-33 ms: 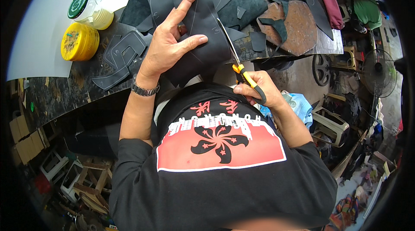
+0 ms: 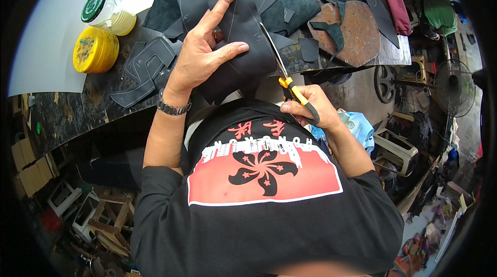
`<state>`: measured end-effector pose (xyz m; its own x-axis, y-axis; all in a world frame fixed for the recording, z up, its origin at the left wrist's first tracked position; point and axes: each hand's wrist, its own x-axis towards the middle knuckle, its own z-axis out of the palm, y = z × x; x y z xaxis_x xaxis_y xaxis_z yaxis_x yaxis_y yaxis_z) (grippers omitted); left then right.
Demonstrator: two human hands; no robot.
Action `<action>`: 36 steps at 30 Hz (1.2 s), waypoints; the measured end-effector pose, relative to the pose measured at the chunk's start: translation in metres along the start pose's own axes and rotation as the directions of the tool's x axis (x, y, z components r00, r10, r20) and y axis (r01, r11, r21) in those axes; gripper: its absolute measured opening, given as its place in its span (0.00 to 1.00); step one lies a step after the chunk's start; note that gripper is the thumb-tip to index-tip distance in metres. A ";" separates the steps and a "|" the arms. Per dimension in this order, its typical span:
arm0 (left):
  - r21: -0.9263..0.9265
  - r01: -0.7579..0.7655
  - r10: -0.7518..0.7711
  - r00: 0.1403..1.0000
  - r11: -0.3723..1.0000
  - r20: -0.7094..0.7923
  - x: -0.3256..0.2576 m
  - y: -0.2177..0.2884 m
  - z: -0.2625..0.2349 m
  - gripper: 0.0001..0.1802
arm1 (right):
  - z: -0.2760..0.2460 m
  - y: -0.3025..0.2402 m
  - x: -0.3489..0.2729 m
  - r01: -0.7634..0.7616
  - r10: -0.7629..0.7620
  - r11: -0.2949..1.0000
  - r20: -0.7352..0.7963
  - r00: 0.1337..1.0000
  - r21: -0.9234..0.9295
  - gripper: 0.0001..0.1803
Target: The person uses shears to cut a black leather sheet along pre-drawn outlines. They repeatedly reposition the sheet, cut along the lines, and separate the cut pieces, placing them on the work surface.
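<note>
Your scissors (image 2: 282, 67) run on a long axis from the orange-and-black handles near your chest, up and slightly left, with the blade tips pointing away from you across the black leather sheet (image 2: 243, 44). The blades are thin, pale metal and look only narrowly parted where they meet the sheet's right edge; how far they are open you cannot tell exactly. Your right hand (image 2: 308, 106) is closed around the handles, fingers through the loops, just off the front edge of the worktop (image 2: 77, 111).

The sheet is matt black, creased, with faint pale pattern lines drawn on it. It lies at the front of the worktop and hangs over the edge toward you. Your left hand (image 2: 204, 54) lies flat on it with the fingers spread wide, index finger pointing up and right, thumb pointing right toward the blades. There is a metal wristwatch (image 2: 173, 106) on that wrist.

More dark offcuts (image 2: 145, 67) lie just left of the sheet. Farther left stand a yellow round tub (image 2: 96, 49) and a clear jar with a green lid (image 2: 106, 13), side by side. A brown round board (image 2: 357, 31) lies to the right.
</note>
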<state>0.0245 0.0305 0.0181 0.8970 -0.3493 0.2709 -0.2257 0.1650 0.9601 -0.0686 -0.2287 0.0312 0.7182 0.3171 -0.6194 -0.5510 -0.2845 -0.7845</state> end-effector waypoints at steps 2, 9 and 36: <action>0.003 0.003 -0.003 1.000 1.000 0.005 -0.001 0.001 0.000 0.45 | -0.003 -0.003 0.000 -0.018 0.017 1.000 0.024 1.000 0.002 0.16; -0.015 0.009 -0.008 0.996 1.000 0.087 0.002 -0.001 0.004 0.48 | -0.007 -0.013 0.017 0.056 -0.063 0.994 0.086 0.994 0.090 0.20; 0.141 0.033 -0.022 0.997 0.989 -0.080 -0.002 0.005 0.008 0.42 | 0.004 -0.015 0.026 0.105 -0.108 0.993 0.046 0.993 0.051 0.21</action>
<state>0.0188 0.0247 0.0225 0.9293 -0.2779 0.2433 -0.2473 0.0212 0.9687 -0.0435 -0.2127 0.0266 0.7531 0.3870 -0.5320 -0.4931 -0.2032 -0.8459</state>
